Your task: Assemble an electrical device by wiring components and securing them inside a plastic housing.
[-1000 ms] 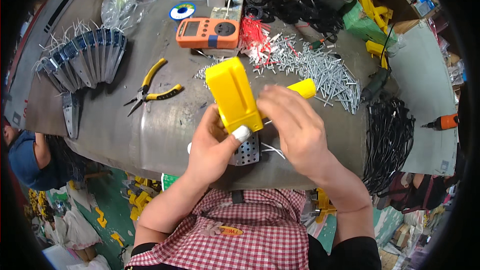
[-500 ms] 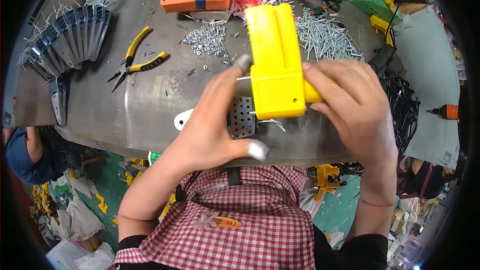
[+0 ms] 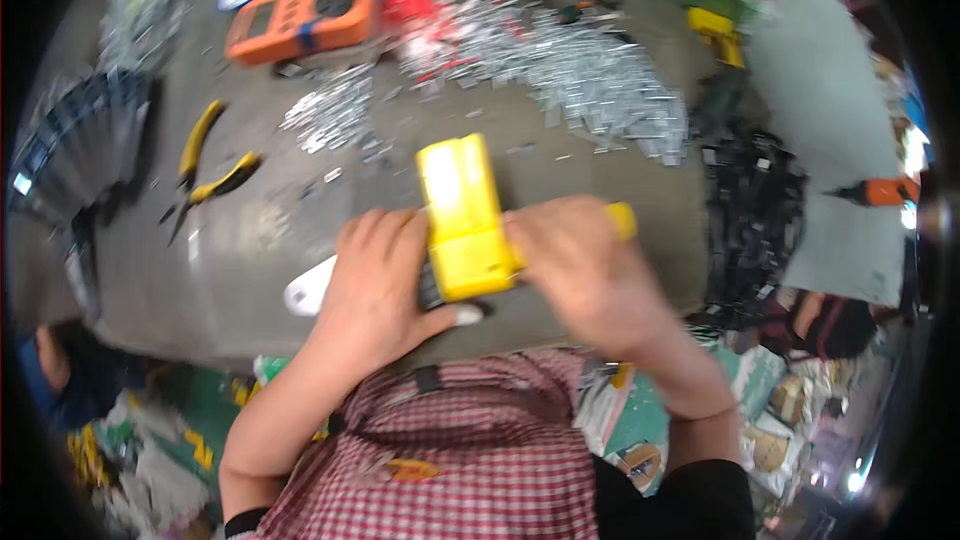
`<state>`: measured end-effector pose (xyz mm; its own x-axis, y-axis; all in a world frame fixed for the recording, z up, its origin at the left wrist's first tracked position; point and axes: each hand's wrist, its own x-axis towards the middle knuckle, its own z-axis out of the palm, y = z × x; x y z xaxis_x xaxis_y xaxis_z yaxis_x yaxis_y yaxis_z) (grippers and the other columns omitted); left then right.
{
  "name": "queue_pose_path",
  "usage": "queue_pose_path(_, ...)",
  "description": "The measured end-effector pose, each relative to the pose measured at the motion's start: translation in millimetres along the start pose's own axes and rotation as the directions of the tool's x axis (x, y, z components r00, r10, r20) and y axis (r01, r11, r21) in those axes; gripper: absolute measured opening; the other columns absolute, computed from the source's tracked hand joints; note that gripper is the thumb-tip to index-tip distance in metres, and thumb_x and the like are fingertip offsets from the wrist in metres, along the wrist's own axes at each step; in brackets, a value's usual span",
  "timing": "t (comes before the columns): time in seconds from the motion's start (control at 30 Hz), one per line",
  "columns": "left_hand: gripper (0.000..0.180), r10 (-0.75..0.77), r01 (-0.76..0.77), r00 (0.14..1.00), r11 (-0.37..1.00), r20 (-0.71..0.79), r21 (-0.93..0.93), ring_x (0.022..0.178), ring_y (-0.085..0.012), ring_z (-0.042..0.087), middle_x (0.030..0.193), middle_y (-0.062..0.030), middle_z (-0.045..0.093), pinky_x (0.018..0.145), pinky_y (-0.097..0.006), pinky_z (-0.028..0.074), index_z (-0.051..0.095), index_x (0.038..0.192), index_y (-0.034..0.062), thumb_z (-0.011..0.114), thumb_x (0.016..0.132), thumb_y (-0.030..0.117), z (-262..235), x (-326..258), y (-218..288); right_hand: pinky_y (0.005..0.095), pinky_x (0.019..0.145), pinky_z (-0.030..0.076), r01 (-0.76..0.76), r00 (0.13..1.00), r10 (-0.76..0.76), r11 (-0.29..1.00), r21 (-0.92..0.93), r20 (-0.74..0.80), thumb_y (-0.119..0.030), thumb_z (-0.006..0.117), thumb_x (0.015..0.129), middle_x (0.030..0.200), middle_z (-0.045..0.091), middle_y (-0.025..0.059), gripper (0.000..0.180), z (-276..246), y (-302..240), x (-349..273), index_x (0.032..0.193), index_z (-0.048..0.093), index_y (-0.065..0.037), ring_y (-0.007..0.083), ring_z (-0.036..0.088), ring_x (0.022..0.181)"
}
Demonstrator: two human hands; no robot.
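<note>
At the far left of the grey tabletop (image 3: pixel 250 270), a fanned row of dark flat pieces (image 3: pixel 70 155) is seen, blurred. Just to its right, a pair of yellow-handled pliers (image 3: pixel 205 175) is laid flat, and above it an orange meter (image 3: pixel 300 18) is placed near the far edge, with a small heap of short metal pins (image 3: pixel 325 115) between the two. Near the front edge, a white flat piece (image 3: pixel 308 287) is partly covered by the left hand (image 3: pixel 375 285), which is curled against the left side of a yellow block-shaped tool (image 3: pixel 462 220), its thumb pressed under the tool's near end. The tool is held above the front middle of the tabletop, between both hands. Its right side is gripped by the right hand (image 3: pixel 580 270), which is closed around a yellow handle (image 3: pixel 620 220) whose tip is shown past the fingers. Farther right, a wide spread of metal pins (image 3: pixel 600 80) is scattered, and a bundle of black parts (image 3: pixel 755 210) is piled at the right edge.
</note>
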<state>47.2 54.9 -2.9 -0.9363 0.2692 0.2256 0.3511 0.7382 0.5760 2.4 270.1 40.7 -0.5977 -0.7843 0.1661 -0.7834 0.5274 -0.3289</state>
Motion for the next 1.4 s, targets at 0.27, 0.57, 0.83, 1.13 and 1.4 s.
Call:
queue_pose_path(0.27,0.076,-0.031,0.038,0.997,0.993,-0.065,0.108,0.097,-0.0373,0.052,0.103,-0.0188,0.056,0.086,-0.046,0.041,0.054,0.108,-0.0048,0.083,0.045,0.026,3,-12,2,0.0419,0.085,0.046,-0.748,0.492,0.644,0.657,0.094,-0.586,-0.025,0.062,0.085,0.106,0.060,0.0220,0.034,-33,163,-3,0.104,0.061,0.002,0.0371,0.057,0.101)
queue_pose_path(0.57,0.074,-0.076,0.079,0.997,0.991,-0.025,0.109,0.101,-0.0370,0.051,0.104,-0.0179,0.056,0.089,-0.044,0.042,0.055,0.110,-0.0019,0.083,0.047,0.025,2,-15,4,0.0348,0.067,0.052,0.021,0.254,0.967,0.028,0.999,-0.033,-0.011,0.058,0.074,0.086,0.060,0.0141,0.031,-50,267,-61,0.100,0.055,0.005,0.0252,0.060,0.075)
queue_pose_path(0.83,0.075,-0.047,0.046,0.999,0.994,0.006,0.099,0.098,-0.0365,0.051,0.106,-0.0183,0.056,0.087,-0.045,0.041,0.054,0.110,-0.0033,0.083,0.047,0.024,1,-12,3,0.0324,0.072,0.052,-0.564,0.601,0.792,0.513,0.647,-0.105,-0.009,0.071,0.075,0.096,0.060,0.0134,0.069,-37,137,-88,0.135,0.037,-0.001,0.0203,0.061,0.084)
queue_pose_path(1.13,0.074,0.027,-0.027,1.000,0.992,0.004,0.126,0.098,-0.0354,0.052,0.105,-0.0167,0.057,0.087,-0.044,0.043,0.056,0.109,-0.0021,0.084,0.046,0.025,3,-14,10,0.0474,0.099,0.038,0.399,0.591,0.771,-0.025,0.917,-0.236,-0.022,0.049,0.088,0.113,0.051,0.0172,0.053,-44,69,-46,0.134,0.032,-0.001,0.0281,0.050,0.109)
queue_pose_path(1.4,0.073,-0.008,0.003,0.999,0.994,0.050,0.112,0.095,-0.0332,0.052,0.103,-0.0152,0.056,0.083,-0.043,0.044,0.057,0.107,-0.0012,0.084,0.045,0.028,1,-14,11,0.0484,0.099,0.037,0.429,0.524,0.849,-0.190,0.883,-0.072,-0.023,0.053,0.089,0.097,0.053,0.0074,0.040,0,68,-42,0.123,0.042,-0.006,0.0228,0.052,0.099)
